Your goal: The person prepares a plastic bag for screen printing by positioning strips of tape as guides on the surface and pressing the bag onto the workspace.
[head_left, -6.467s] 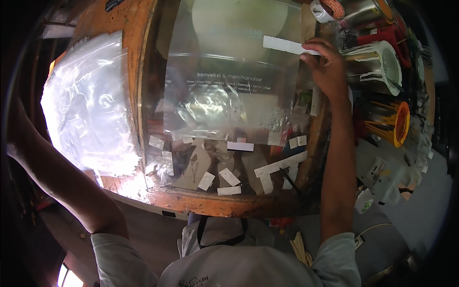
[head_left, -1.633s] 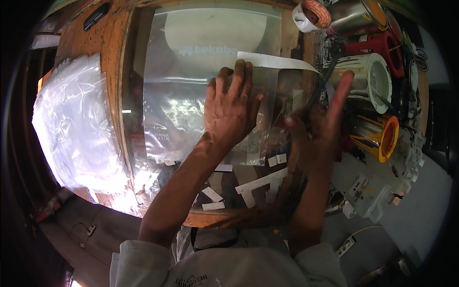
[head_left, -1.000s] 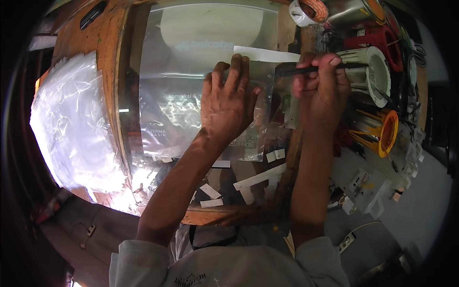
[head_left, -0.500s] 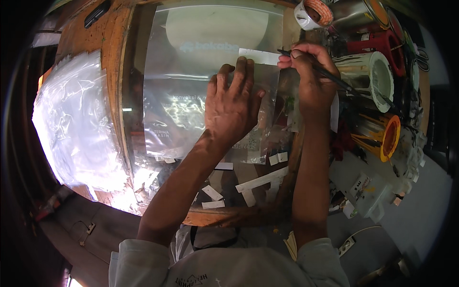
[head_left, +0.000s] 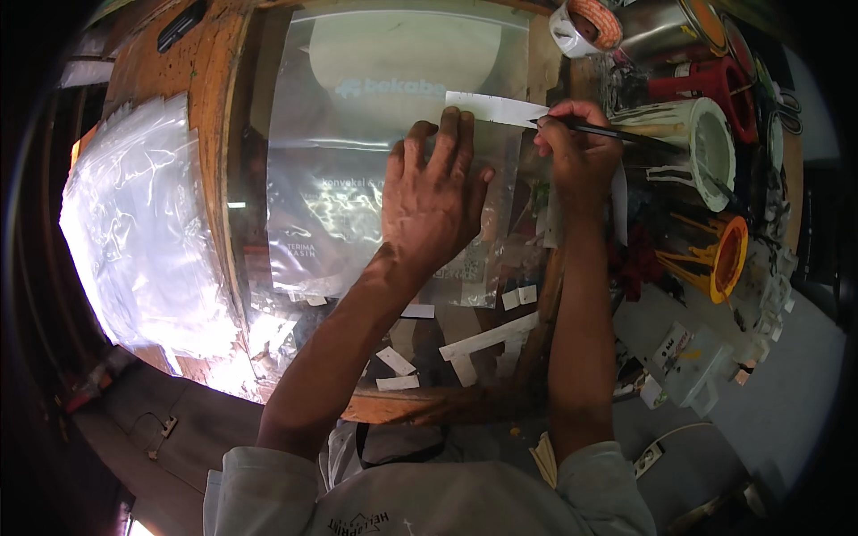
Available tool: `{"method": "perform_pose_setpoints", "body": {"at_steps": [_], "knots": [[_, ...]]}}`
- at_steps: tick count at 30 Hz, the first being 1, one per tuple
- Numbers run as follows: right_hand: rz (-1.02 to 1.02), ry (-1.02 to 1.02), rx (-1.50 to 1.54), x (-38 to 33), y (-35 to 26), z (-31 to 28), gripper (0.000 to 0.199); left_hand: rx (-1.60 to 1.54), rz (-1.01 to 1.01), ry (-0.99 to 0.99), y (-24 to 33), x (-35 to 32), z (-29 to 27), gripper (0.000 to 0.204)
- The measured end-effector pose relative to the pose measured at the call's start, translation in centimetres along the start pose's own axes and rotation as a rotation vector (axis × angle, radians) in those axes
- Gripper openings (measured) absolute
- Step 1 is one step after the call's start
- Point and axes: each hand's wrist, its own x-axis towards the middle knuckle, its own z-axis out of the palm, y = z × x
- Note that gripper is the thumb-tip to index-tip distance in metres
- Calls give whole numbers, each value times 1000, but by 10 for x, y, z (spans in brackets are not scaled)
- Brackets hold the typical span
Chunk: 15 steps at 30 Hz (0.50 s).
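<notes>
Left hand (head_left: 435,210) is flat and spread, palm down on a clear plastic bag (head_left: 357,170) that lies across the glass-topped bench (head_left: 250,268), fingers fanned toward the far edge; that grip is wide and closed around nothing, just pressing the film down. Right hand (head_left: 576,152) sits just beside it, at the bag's right corner, pinched narrow around a thin dark stick-like tool (head_left: 617,134) — it may be a pen or a fine blade, the view is too small to tell. The tool's tip rests at the end of a white paper strip (head_left: 492,109) lying across the bag's upper right part, just past the left fingertips. The bag carries pale printed lettering and a large light oval shape near its top. Off to the left, a heap of clear plastic bags (head_left: 134,241) shines on the wooden edge of the bench. Nearer the person, small white paper pieces (head_left: 483,344) lie scattered on the glass. On the right, cans and tubs crowd together: a white tub (head_left: 706,143) streaked with dark paint, a yellow-rimmed tin (head_left: 724,259), a red can (head_left: 706,85), and a roll of tape (head_left: 585,22) at the top.
</notes>
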Motion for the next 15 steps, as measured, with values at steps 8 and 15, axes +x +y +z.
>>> {"method": "perform_pose_setpoints", "body": {"at_steps": [8, 15], "knots": [[-59, -12, -53, 4, 6, -1, 9, 35, 18, -12, -1, 1, -2, 64], [-72, 19, -174, 6, 13, 1, 9, 31, 22, -11, -1, 0, -2, 64]]}}
